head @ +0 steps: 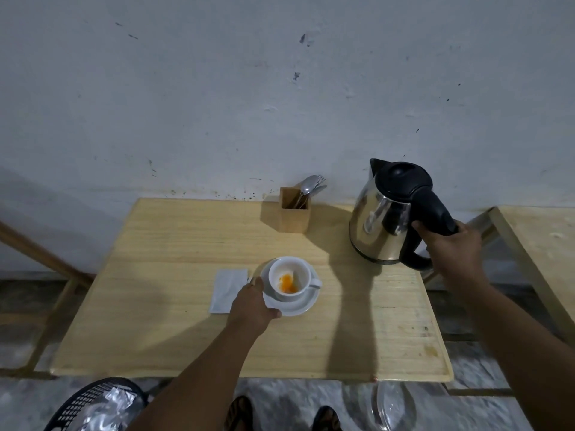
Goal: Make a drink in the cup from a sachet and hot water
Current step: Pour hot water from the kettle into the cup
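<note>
A white cup [291, 293] stands on a white saucer [298, 307] near the middle of the wooden table [186, 306]. Orange powder [287, 283] lies in the bottom of the cup. My left hand [252, 306] grips the saucer's left rim. A steel kettle [382, 225] with a black lid and handle sits at the table's right rear, upright. My right hand [451, 247] is wrapped around its black handle. A white napkin [227, 290] lies flat just left of the saucer.
A wooden holder [294, 214] with spoons and forks stands at the back by the wall. A black basket [93, 405] with foil wrappers sits on the floor at lower left. A second table [541, 244] is on the right. A clear jug [395, 405] rests below the front edge.
</note>
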